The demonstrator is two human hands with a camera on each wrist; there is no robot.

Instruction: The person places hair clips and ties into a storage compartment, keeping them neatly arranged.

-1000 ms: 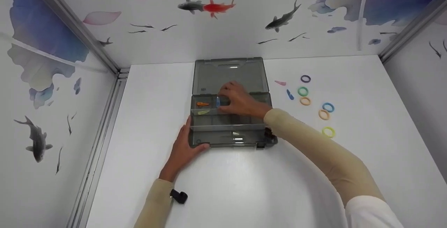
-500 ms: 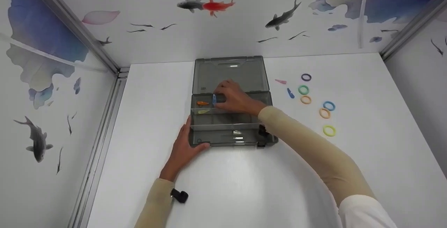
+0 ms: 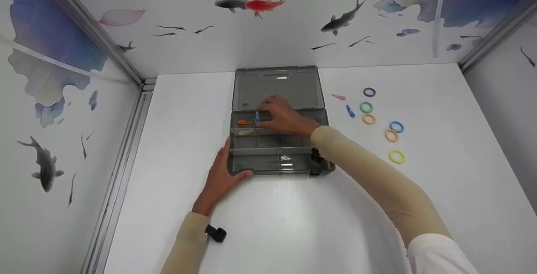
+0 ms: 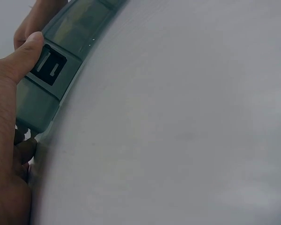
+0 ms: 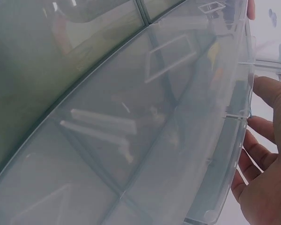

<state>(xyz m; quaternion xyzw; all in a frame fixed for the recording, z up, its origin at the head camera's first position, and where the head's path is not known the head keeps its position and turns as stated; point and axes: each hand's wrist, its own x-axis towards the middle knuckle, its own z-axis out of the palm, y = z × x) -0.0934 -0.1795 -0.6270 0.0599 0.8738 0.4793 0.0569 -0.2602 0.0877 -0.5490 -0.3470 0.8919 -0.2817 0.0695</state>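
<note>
A grey see-through compartment box point(image 3: 277, 172) lies with its lid point(image 3: 279, 87) raised at the back. The left hand point(image 3: 218, 181) holds its front left corner, thumb on the front edge and fingers along the left side; the left wrist view shows the thumb by the dark latch point(image 4: 48, 64). Over the back row, the right hand point(image 3: 283, 115) pinches a blue hair clip point(image 3: 257, 117) between thumb and fingers. An orange hair clip point(image 3: 244, 122) lies just left of it, and a yellow hair clip point(image 3: 245, 132) shows near the divider. In the right wrist view the blue clip cannot be made out.
Right of the box lie a pink hair clip point(image 3: 339, 97) and another blue hair clip point(image 3: 350, 111). Several coloured rings are scattered beside them, among them a purple ring point(image 3: 369, 92) and a yellow ring point(image 3: 396, 156). Printed white walls point(image 3: 268, 39) enclose the table.
My right hand has shifted slightly left with the blue hair clip, closer to the orange one, then stayed about there. The left hand keeps its place on the box.
</note>
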